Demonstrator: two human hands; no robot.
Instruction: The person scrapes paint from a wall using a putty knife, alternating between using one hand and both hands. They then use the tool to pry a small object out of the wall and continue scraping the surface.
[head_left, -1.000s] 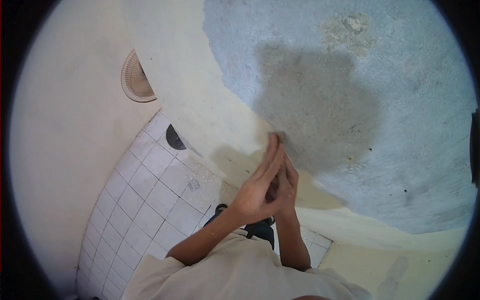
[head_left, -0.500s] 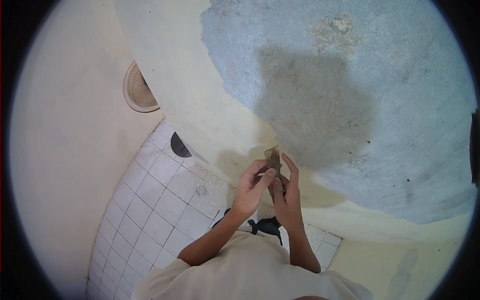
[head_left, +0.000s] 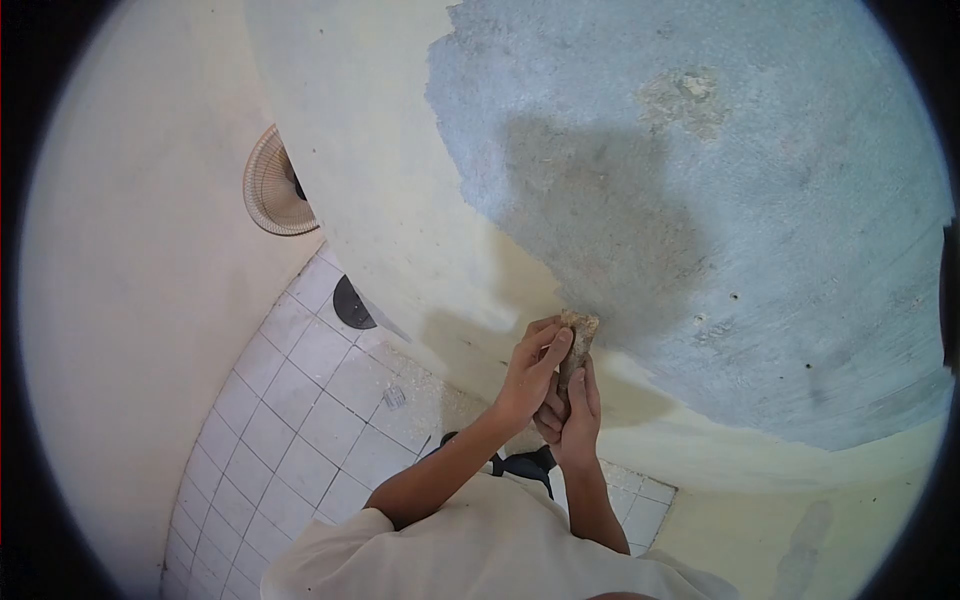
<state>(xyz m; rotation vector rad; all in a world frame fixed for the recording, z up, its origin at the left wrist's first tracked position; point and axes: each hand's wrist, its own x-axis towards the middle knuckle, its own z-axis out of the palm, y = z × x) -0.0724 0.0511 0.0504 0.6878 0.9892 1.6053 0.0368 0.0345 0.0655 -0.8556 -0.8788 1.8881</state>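
A small scraper-like tool [head_left: 575, 352], its upper end crusted with pale flakes, stands upright between my two hands in front of the wall. My left hand [head_left: 533, 372] pinches its upper part from the left, fingers closed. Lower down, my right hand [head_left: 577, 415] is wrapped round the handle, most of which is hidden by the fingers. Behind the tool's tip, the wall shows a rough blue-grey patch [head_left: 800, 230] with a ragged edge against cream paint [head_left: 370, 150]. A crumbly damaged spot [head_left: 690, 100] lies higher in the patch.
A fan with a wire cage [head_left: 275, 190] shows past the wall edge at the left, with a dark round base [head_left: 352, 302] below it. White floor tiles [head_left: 325, 430] carry pale debris and a small wrapper-like scrap [head_left: 394, 397]. Dark footwear [head_left: 525, 467] is under my arms.
Both hands and the tool have shifted slightly right and down. My left fingers now sit closer round its upper part, and the right fingers have closed in. The view has shifted slightly.
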